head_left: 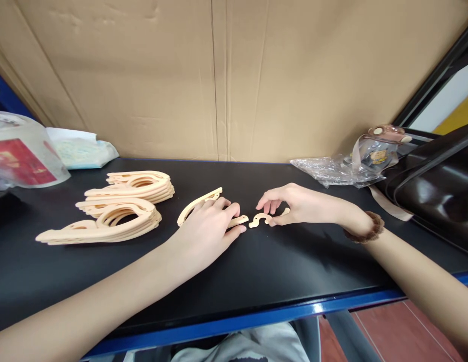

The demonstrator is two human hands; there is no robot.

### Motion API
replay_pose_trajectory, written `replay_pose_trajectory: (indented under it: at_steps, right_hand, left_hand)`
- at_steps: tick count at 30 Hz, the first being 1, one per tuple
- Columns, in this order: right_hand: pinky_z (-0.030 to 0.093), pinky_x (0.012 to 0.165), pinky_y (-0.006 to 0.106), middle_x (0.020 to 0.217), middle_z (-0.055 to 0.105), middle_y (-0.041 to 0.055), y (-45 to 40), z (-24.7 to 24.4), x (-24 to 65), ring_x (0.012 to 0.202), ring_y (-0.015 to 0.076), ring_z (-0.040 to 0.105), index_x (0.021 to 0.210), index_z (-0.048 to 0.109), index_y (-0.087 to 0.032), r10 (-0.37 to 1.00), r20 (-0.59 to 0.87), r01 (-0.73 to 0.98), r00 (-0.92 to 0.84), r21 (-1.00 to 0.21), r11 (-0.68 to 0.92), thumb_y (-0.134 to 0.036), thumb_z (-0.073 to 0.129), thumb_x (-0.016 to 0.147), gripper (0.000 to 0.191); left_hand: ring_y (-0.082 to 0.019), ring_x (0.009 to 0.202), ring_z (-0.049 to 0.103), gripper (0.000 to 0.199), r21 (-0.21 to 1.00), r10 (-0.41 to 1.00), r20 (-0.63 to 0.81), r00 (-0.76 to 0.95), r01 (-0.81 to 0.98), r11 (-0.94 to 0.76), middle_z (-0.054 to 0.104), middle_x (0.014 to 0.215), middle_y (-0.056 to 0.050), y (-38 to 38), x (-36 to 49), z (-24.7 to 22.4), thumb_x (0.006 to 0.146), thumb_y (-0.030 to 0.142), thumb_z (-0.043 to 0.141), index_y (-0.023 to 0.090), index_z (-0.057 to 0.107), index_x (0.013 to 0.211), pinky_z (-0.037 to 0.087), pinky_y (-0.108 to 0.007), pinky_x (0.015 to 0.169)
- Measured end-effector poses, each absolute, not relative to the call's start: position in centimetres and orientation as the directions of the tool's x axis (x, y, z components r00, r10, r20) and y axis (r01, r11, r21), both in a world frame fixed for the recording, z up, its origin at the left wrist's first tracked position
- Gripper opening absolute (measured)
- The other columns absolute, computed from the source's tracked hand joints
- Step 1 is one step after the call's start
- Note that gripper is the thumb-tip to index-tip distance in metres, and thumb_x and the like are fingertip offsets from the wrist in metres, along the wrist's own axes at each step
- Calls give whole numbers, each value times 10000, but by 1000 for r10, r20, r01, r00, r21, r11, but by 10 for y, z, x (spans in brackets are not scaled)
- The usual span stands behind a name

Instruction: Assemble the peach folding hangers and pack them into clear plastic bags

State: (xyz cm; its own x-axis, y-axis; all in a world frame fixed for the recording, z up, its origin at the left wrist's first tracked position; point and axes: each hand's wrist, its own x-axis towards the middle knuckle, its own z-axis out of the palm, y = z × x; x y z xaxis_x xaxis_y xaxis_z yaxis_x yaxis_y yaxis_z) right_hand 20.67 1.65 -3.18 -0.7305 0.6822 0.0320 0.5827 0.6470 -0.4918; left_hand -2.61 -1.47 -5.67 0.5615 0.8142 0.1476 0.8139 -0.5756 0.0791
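Observation:
My left hand [209, 223] lies over a cream plastic hanger piece [194, 205] on the black table, its fingers bent around the piece, whose two arm ends stick out past the hand. To the right, my right hand [290, 203] pinches a small cream hook piece [259, 218] between thumb and fingers, close to the table top. A narrow gap separates the hook from the end of the hanger piece. Left of my hands rest two stacks of cream folded hangers, a back stack [153, 187] and a front stack [138, 221].
A cardboard sheet [234, 85] stands behind the black table [249, 271]. At the left are a plastic-wrapped roll [26, 156] and a tissue pack [85, 151]. Clear plastic bags [332, 170], a bottle [381, 151] and a black bag [438, 181] lie at the right.

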Motion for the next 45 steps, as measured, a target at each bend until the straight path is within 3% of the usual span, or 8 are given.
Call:
replay_pose_trajectory:
  at_steps: [4,8,11,15,19,26,35,45]
  right_hand:
    - [495,675,243,849,706,14,17,-33,207,736,134,639,993,662,-190,687,76,582,-723,-470,664,-238,622,824,180]
    - [483,666,237,829,700,4,17,-34,207,704,127,632,995,658,-192,709,132,602,-693,-435,669,-189,593,826,181]
    - [439,619,244,790,669,-2,19,-36,207,611,111,584,987,652,-196,711,169,626,-682,-366,688,-207,511,894,169]
    - [417,713,268,873,635,25,23,-45,205,764,144,570,934,600,-189,656,239,578,-716,-324,749,-156,406,931,197]
    - [391,702,271,847,596,9,24,-50,201,749,139,531,883,536,-199,707,212,603,-675,-393,694,-151,355,941,196]
    - [323,570,236,724,544,-32,19,-47,198,627,115,451,884,553,-201,725,34,603,-687,-530,596,-475,523,907,276]
    - [354,648,239,835,522,-19,22,-48,203,704,111,429,1117,511,-209,651,11,412,-759,-765,494,-458,471,949,303]
    - [352,705,257,821,490,-24,19,-41,203,746,118,430,1211,453,-229,638,-34,364,-769,-844,394,-428,472,959,322]
  left_hand:
    - [-348,1151,560,399,25,841,152,520,848,-529,613,1226,-137,-16,-26,-60,911,452,515,203,563,1218,370,-559,1001]
    - [-403,1335,370,618,-13,860,190,474,877,-480,499,1394,-184,-15,-27,-62,872,552,522,139,475,1330,275,-603,1067]
    - [-343,1299,414,476,-21,812,239,532,839,-543,544,1341,-139,-14,-28,-61,877,500,545,160,542,1211,287,-533,1088]
    - [-248,961,557,165,38,775,262,575,796,-604,630,988,-63,-11,-26,-59,920,331,510,186,588,918,400,-446,961]
    - [-229,875,532,142,198,801,212,561,777,-597,607,893,-43,-8,-26,-58,926,279,482,190,547,837,437,-380,808]
    - [-242,834,561,191,360,829,160,535,751,-554,602,840,-35,-5,-27,-60,958,321,359,216,469,841,421,-373,710]
    - [-226,781,550,258,412,796,141,589,696,-588,543,700,14,0,-29,-62,955,470,386,238,427,848,382,-301,626]
    - [-180,649,557,208,496,806,170,568,657,-568,545,772,24,0,-29,-57,985,431,293,248,330,892,388,-309,622]
